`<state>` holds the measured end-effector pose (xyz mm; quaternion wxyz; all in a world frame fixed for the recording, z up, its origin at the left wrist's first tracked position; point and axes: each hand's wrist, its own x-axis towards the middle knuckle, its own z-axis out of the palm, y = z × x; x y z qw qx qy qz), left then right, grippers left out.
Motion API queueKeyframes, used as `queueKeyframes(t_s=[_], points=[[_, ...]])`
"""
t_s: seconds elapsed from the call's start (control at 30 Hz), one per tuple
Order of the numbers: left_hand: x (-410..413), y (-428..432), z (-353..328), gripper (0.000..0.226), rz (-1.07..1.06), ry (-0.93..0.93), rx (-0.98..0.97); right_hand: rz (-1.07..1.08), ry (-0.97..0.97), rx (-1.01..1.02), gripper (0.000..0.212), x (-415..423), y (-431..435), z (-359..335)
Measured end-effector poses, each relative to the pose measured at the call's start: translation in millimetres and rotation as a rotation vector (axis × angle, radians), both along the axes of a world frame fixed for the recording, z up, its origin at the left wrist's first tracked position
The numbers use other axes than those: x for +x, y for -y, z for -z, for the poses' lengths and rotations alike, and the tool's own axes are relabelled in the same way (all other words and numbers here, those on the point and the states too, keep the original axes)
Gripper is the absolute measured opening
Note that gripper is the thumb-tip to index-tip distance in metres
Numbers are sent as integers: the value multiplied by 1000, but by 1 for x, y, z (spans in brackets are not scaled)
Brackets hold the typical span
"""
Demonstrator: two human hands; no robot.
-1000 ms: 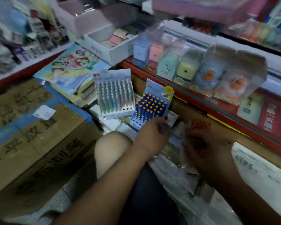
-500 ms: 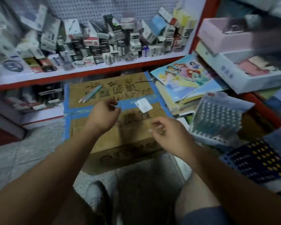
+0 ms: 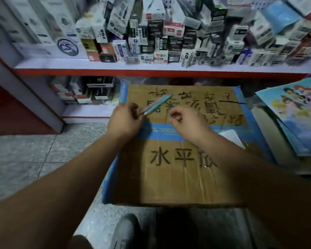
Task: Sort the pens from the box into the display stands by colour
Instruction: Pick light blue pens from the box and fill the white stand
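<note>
Head view: a sealed brown cardboard carton with blue tape bands (image 3: 178,178) fills the middle of the frame, and the slim pastel plastic pens (image 3: 157,104), teal and pinkish-grey, lie on its far part at about 12 o'clock, their far tips slanting toward 1 o'clock. The left hand (image 3: 126,121) comes in from 7 o'clock, and its curled fingers meet the pens' near ends in what looks like a pinch. The right hand (image 3: 187,121) sits just beside it at 3 o'clock of the left, over the blue tape, knuckles up and fingers curled under; whether it holds anything I cannot tell. Beyond the carton at 12 o'clock runs a white shelf with a red front edge (image 3: 151,67), stacked with small printed cardboard packets (image 3: 169,42), and glossy cartoon picture books (image 3: 294,112) lie at 3 o'clock. No display stand shows in this view, so the step in hand seems to be gathering these loose pens. To do it well, the pinch should close on all the barrels together near one end, keeping them parallel so none rolls off the flat top. The right hand could steady the far tips. Colours look close in this dim light, so check each pen before it is slotted.
</note>
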<state>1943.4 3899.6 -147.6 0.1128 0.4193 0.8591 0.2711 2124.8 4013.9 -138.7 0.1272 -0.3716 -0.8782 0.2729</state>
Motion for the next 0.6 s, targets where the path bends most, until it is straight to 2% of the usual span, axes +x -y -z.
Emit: queueKeyframes(t_s=[0.23, 0.6], points=[[-24, -17, 13, 25, 105, -82, -12, -137, 66, 171, 24, -59, -52, 19], [-26, -16, 21, 24, 103, -23, 23, -307, 118, 225, 18, -60, -65, 16]])
